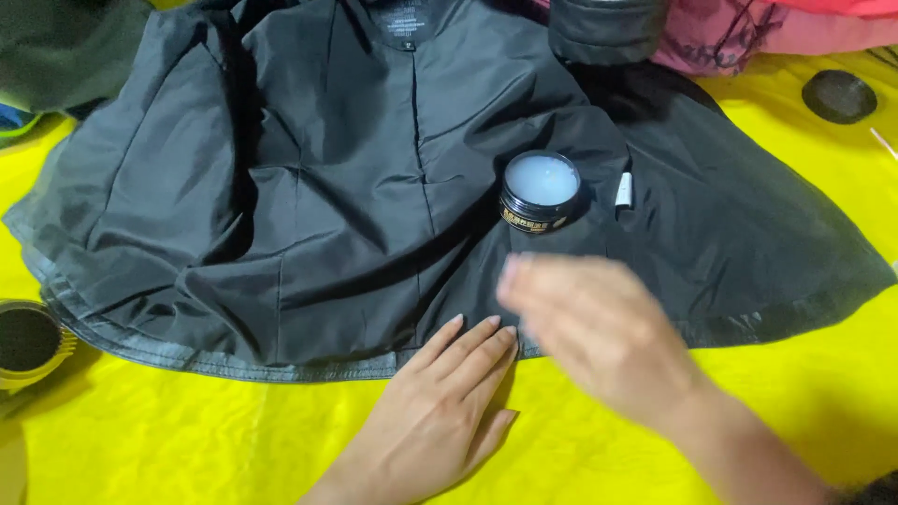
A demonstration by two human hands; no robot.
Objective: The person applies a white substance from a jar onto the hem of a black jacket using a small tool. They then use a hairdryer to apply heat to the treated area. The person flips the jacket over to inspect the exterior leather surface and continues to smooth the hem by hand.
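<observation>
A black jacket [309,187] lies spread open, lining up, on a yellow sheet [187,440]. My left hand [440,411] rests flat with its fingertips on the jacket's lower hem. My right hand [599,327] is blurred with motion over the hem just right of it, fingers extended, holding nothing that I can see. A small round black jar [540,192] of white cream stands open on the lining just above my right hand. A small white tab [623,190] lies on the jacket beside the jar.
A round brush or tin [28,341] sits at the left edge. A black lid [839,95] lies on the sheet at the upper right. Pink fabric [739,33] and a dark green garment [65,47] are bunched along the back.
</observation>
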